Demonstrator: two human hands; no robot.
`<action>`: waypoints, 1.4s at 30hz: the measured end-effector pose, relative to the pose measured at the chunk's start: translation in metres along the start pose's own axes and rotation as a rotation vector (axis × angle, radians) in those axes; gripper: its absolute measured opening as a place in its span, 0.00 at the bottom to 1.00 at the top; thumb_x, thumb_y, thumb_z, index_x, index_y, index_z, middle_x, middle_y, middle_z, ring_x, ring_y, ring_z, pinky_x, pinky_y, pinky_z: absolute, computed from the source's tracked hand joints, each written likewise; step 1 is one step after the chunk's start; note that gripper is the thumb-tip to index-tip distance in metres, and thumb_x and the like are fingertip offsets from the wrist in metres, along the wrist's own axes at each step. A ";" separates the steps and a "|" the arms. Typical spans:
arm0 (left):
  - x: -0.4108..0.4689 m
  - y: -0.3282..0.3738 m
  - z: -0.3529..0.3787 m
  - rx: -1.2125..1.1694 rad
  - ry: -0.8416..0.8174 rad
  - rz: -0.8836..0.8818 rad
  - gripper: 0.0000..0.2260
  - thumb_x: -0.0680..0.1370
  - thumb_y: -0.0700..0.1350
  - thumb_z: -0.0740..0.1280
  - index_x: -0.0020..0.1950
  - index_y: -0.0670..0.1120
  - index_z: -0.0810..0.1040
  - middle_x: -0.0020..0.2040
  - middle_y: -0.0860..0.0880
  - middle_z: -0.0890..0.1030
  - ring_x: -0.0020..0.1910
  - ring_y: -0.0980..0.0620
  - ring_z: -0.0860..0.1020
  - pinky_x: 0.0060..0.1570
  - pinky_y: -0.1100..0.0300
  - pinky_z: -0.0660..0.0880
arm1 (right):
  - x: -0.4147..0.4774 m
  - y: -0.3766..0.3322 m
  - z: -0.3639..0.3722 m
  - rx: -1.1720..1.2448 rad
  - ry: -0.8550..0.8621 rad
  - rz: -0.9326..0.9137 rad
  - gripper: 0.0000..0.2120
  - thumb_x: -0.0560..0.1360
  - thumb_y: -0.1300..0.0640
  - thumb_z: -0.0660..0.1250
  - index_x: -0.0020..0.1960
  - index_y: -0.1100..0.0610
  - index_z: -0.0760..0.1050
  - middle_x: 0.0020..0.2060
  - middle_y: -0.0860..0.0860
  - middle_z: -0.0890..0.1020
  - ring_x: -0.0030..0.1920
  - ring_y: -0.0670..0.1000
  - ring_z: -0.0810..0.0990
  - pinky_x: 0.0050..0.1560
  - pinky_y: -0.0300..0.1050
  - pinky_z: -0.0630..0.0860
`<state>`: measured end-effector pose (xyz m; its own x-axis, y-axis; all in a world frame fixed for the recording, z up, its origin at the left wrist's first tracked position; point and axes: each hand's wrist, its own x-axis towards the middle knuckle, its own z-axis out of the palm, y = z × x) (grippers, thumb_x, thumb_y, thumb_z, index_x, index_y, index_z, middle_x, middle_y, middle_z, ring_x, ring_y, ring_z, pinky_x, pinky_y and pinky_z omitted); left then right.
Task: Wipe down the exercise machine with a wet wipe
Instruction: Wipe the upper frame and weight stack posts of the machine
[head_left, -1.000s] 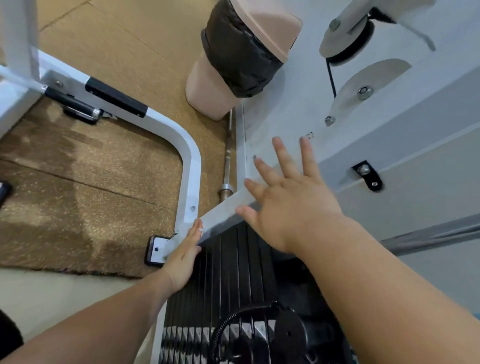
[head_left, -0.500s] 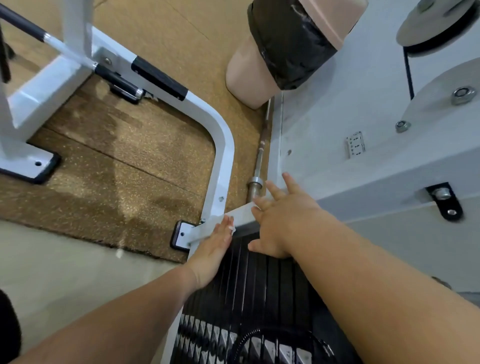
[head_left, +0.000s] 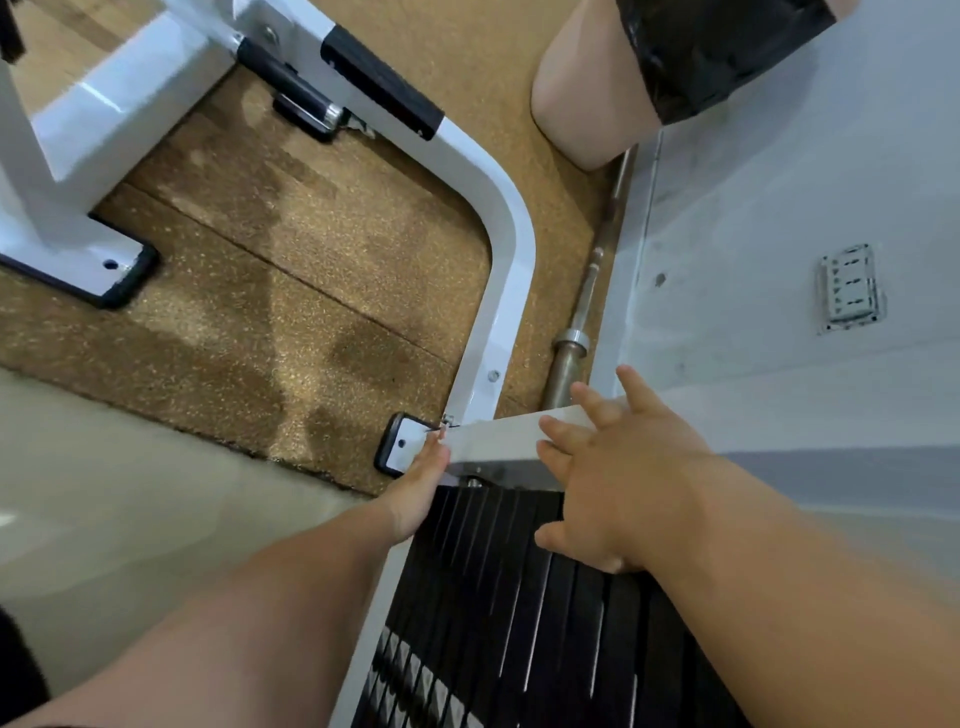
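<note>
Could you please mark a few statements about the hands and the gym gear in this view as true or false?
1. The right hand lies with fingers spread at the white bar above the weight stack. True.
2. The barbell rests on the weight stack. False: it lies on the floor along the wall.
3. The left hand lies at the white bar's left end, fingers straight. True.
4. The bin has a white bag. False: the bag is black.

I see my right hand (head_left: 618, 478) spread flat on the right end of the white painted steel crossbar (head_left: 498, 436). My left hand (head_left: 421, 488), fingers straight, touches its left end, above the black ribbed weight stack (head_left: 498, 597).
</note>
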<state>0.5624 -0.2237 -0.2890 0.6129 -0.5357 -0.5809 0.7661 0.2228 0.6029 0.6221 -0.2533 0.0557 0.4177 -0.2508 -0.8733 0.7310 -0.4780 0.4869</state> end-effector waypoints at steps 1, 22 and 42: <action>0.004 -0.003 -0.001 -0.008 0.000 0.006 0.35 0.67 0.84 0.53 0.73 0.77 0.58 0.78 0.60 0.65 0.77 0.51 0.65 0.77 0.42 0.59 | 0.000 -0.001 0.000 -0.011 0.001 0.002 0.39 0.82 0.30 0.48 0.84 0.47 0.41 0.83 0.47 0.40 0.81 0.59 0.31 0.74 0.70 0.26; 0.005 0.006 -0.002 0.137 0.064 -0.031 0.50 0.66 0.83 0.49 0.82 0.60 0.44 0.82 0.60 0.46 0.82 0.55 0.46 0.80 0.44 0.46 | 0.003 -0.011 0.006 -0.022 0.062 0.048 0.41 0.81 0.28 0.44 0.83 0.52 0.36 0.82 0.52 0.37 0.81 0.61 0.31 0.74 0.71 0.27; -0.112 0.102 0.070 0.620 -0.146 0.497 0.33 0.77 0.75 0.45 0.80 0.68 0.43 0.82 0.65 0.42 0.80 0.64 0.40 0.80 0.44 0.41 | -0.031 0.020 -0.017 0.153 0.131 0.352 0.45 0.78 0.30 0.58 0.84 0.53 0.46 0.84 0.58 0.46 0.82 0.65 0.38 0.73 0.77 0.33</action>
<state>0.5579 -0.1978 -0.1241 0.7896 -0.6030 -0.1134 0.1372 -0.0066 0.9905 0.6328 -0.2412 0.0928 0.7006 -0.3174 -0.6391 0.4461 -0.5043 0.7394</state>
